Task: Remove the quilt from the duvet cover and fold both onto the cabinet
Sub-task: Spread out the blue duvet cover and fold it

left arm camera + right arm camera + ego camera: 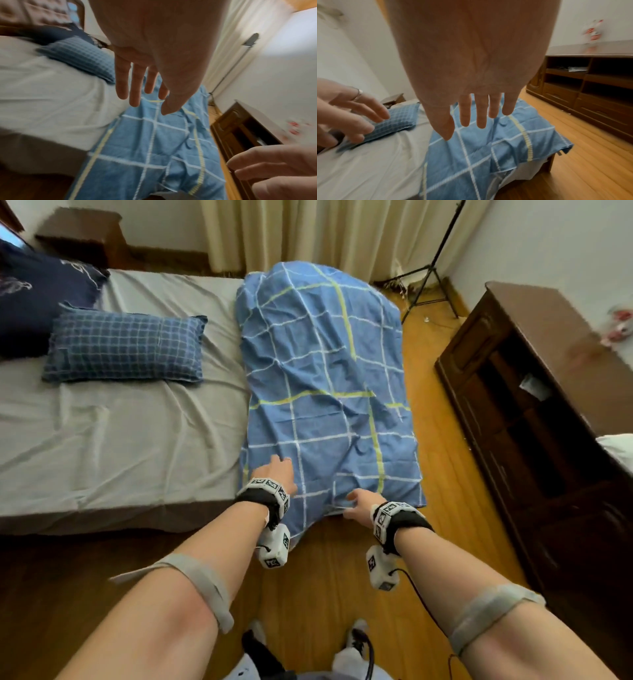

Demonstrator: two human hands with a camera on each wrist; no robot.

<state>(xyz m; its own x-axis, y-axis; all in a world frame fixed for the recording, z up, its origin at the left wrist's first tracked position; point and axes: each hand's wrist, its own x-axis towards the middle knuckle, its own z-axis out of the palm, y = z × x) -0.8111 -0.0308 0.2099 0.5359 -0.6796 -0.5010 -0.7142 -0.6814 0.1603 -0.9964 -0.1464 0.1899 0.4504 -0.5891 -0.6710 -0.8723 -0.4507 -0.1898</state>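
The blue duvet cover (325, 378) with white and yellow checks lies lengthwise along the right side of the bed, its near end drooping over the foot. My left hand (279, 465) hovers over its near left corner, fingers straight (145, 92). My right hand (356, 501) is spread at the cover's near edge, fingers straight (471, 121) and holding nothing; contact with the cloth cannot be told. The dark wooden cabinet (534, 313) stands at the right. A white soft bundle (616, 445) lies on its near end, mostly cut off.
The bed's grey sheet (120, 422) carries a blue checked pillow (126, 350) and a navy pillow (34, 296). A tripod (428, 275) stands by the curtain. A red-and-white object (620, 326) sits on the cabinet top. Wooden floor (445, 474) runs between bed and cabinet.
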